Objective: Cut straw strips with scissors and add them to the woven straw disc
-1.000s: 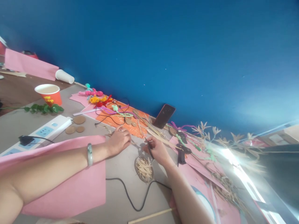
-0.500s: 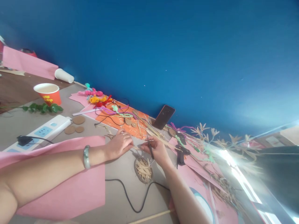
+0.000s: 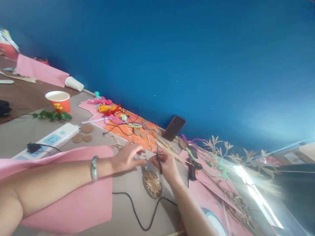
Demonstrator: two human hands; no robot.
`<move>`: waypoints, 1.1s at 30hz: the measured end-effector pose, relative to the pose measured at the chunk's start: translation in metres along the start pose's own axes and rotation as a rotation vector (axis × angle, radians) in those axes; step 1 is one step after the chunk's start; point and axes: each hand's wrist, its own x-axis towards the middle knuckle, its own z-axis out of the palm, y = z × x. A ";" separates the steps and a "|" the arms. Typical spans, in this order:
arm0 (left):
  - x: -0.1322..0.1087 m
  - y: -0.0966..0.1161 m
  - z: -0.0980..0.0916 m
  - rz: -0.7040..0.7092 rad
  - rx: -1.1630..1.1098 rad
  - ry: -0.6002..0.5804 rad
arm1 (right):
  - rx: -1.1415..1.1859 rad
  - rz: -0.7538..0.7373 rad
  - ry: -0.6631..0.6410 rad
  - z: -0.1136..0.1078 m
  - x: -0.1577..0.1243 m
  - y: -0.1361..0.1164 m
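My left hand (image 3: pixel 129 155), with a jade-like bangle at the wrist, reaches over the grey table. Its thumb and forefinger are apart, and I see nothing held between them. Close to its right, my right hand (image 3: pixel 166 164) is closed around a slim dark pointed tool (image 3: pixel 159 162); whether it is tweezers or scissors I cannot tell. A thin pale sliver shows by the right fingertips, too small to make out. Just below both hands lies a round wood slice (image 3: pixel 145 188) with pale straw bits (image 3: pixel 154 186) heaped on it.
A glue gun (image 3: pixel 192 168) lies right of my right hand, and a phone (image 3: pixel 174 128) leans on the blue wall. Dry stalks and coloured pipe cleaners spread over orange paper (image 3: pixel 118 131). At left are a power strip (image 3: pixel 50 141) and paper cup (image 3: pixel 59 102). A black cable crosses the front.
My left thumb and fingers have parted and moved slightly away from the right fingertips. The right hand keeps its hold on the dark tool. The whole view has shifted a little.
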 end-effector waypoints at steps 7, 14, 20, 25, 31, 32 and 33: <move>0.002 0.003 0.004 -0.252 -0.440 -0.028 | 0.093 -0.027 0.015 0.001 -0.001 0.002; 0.006 0.003 0.001 -0.246 -0.503 -0.005 | 0.100 0.004 -0.027 0.006 -0.005 0.000; 0.006 0.002 0.000 -0.305 -0.510 0.044 | 0.081 0.003 -0.030 0.006 -0.005 -0.001; 0.007 0.003 -0.002 -0.311 -0.543 0.004 | 0.094 -0.008 -0.021 0.004 -0.005 0.000; 0.008 -0.001 -0.001 -0.338 -0.644 -0.008 | 0.119 -0.026 -0.002 0.002 -0.005 0.000; 0.008 -0.001 0.000 -0.338 -0.662 -0.016 | 0.133 -0.027 -0.004 0.001 -0.005 0.000; 0.008 -0.001 0.000 -0.337 -0.677 -0.028 | 0.148 -0.027 -0.009 0.001 -0.005 -0.001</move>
